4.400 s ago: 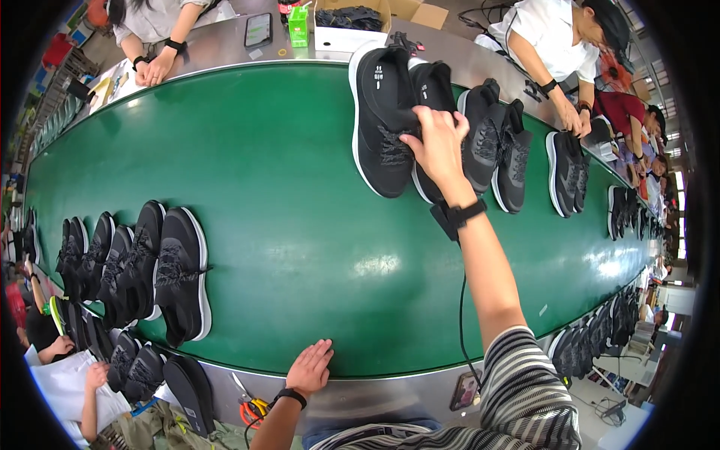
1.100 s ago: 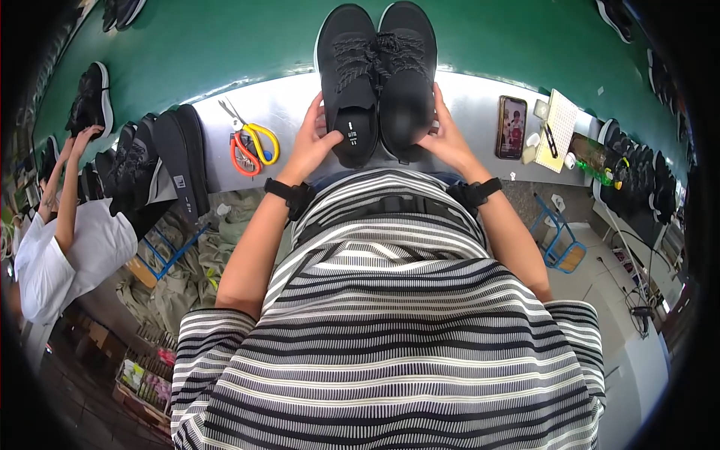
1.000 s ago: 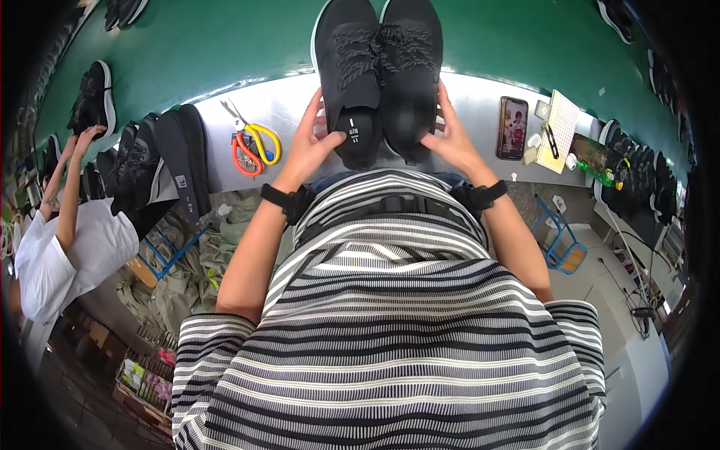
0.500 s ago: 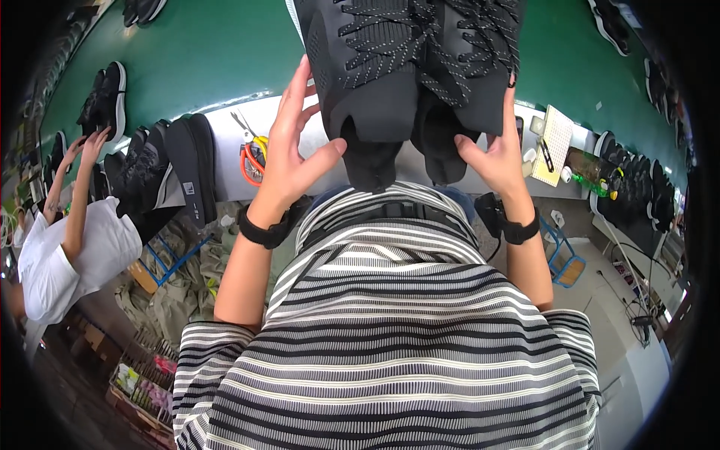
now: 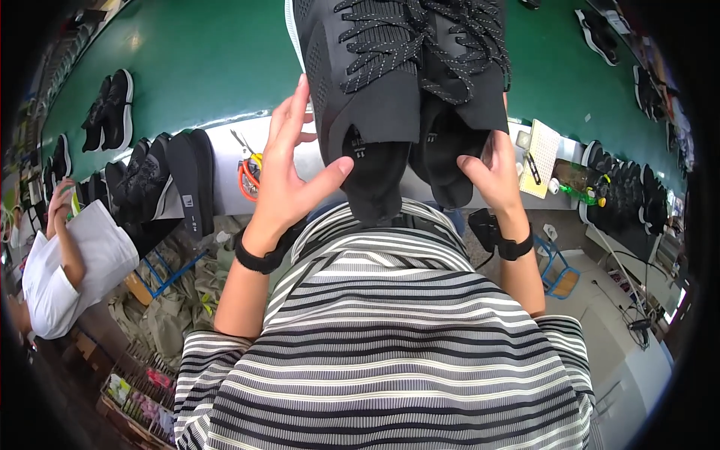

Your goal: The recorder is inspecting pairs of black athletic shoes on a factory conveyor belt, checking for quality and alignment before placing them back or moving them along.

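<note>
A pair of black lace-up sneakers is held up side by side in front of me, heels toward me and soles away. My left hand (image 5: 291, 176) grips the outer side of the left sneaker (image 5: 379, 97), its thumb at the edge of the heel opening. From the other side, my right hand (image 5: 496, 176) clasps the right sneaker (image 5: 466, 97), thumb by its collar; the rest of those fingers are mostly hidden behind the shoe. Speckled laces are tied across both, and the dark insoles show inside.
Orange-and-yellow-handled pliers (image 5: 249, 178) lie left on the bench. At right are a notepad (image 5: 543, 146), a pen (image 5: 533, 168) and a plastic bottle (image 5: 579, 184). More black shoes (image 5: 146, 176) stand on both sides. A co-worker in a white shirt (image 5: 86, 255) is at left.
The sneakers have tipped and come slightly lower toward me, so more of their insides shows. The co-worker's hands have come away from a shoe on the green table.
</note>
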The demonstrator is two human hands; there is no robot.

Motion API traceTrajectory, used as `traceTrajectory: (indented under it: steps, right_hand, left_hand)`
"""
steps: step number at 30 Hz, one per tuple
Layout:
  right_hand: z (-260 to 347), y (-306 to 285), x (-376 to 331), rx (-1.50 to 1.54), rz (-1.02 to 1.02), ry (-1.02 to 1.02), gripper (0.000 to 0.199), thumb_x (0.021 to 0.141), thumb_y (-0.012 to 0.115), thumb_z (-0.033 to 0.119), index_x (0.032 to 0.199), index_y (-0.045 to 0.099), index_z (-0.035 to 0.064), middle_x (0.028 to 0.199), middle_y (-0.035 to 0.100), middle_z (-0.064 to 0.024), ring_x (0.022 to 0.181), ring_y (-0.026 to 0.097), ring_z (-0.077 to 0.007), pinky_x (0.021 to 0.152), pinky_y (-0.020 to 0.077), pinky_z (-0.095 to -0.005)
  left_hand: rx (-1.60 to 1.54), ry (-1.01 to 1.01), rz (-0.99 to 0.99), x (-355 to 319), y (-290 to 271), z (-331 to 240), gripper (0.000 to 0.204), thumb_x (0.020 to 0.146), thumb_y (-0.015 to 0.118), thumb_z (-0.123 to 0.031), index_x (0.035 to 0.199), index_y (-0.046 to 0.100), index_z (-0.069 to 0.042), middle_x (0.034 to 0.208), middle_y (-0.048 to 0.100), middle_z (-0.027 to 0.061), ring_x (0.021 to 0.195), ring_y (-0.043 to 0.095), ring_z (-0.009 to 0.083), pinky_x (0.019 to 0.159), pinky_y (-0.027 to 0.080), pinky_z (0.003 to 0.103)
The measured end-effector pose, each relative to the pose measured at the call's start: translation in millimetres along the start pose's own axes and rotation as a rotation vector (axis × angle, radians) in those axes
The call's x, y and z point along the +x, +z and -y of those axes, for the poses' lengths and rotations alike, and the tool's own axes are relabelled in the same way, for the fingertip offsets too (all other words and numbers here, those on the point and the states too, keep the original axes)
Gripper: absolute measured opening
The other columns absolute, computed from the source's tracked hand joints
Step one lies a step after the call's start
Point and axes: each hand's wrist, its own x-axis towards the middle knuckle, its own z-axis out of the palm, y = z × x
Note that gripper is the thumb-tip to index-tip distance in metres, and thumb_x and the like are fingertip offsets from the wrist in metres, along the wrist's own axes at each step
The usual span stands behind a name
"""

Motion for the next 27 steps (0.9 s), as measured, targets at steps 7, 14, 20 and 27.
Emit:
traceTrajectory:
  steps: [7,14,20,27]
  right_hand:
    - [17.6,-1.3,-5.2,0.279,0.035,0.19,0.092,0.067,0.053,0.001,0.149,0.011,-0.0004,0.152,0.02,-0.0142,0.133,0.032,-0.0218,0.104,0.0311,-0.0306]
    - [38.7,-0.3,-4.8,0.194,0.057,0.254,0.083,0.072,0.051,0.016,0.147,0.019,-0.0014,0.147,0.03,-0.0186,0.129,0.037,-0.0239,0.102,0.0335,-0.0291]
    - [48.0,-0.3,-9.0,0.118,0.07,0.289,0.081,0.073,0.05,0.02,0.146,0.021,-0.0015,0.145,0.033,-0.0218,0.134,0.033,-0.0277,0.107,0.0271,-0.0317]
    - [47.5,1.3,-6.2,0.091,0.065,0.291,0.08,0.075,0.05,0.02,0.146,0.022,-0.0024,0.143,0.035,-0.0233,0.132,0.035,-0.0294,0.108,0.026,-0.0335]
  left_hand:
    - [0.237,-0.017,-0.005,-0.4,-3.1,-24.4,0.083,0.075,0.071,-0.024,0.145,0.031,-0.003,0.115,0.045,0.0087,0.096,0.044,0.0165,0.076,0.044,0.028]
    - [0.195,-0.135,-0.045,-2.6,-4.2,-24.4,0.072,0.08,0.071,-0.032,0.14,0.041,-0.006,0.105,0.048,0.0097,0.086,0.045,0.0153,0.074,0.041,0.027]
    - [0.177,-0.183,-0.046,-6.2,-3.3,-21.9,0.067,0.083,0.067,-0.032,0.14,0.042,-0.006,0.101,0.048,0.0089,0.082,0.044,0.0152,0.075,0.04,0.027]
    - [0.141,-0.173,-0.05,-4.0,-2.0,-19.7,0.065,0.086,0.062,-0.035,0.14,0.041,-0.006,0.099,0.048,0.0089,0.08,0.043,0.0144,0.074,0.04,0.027]
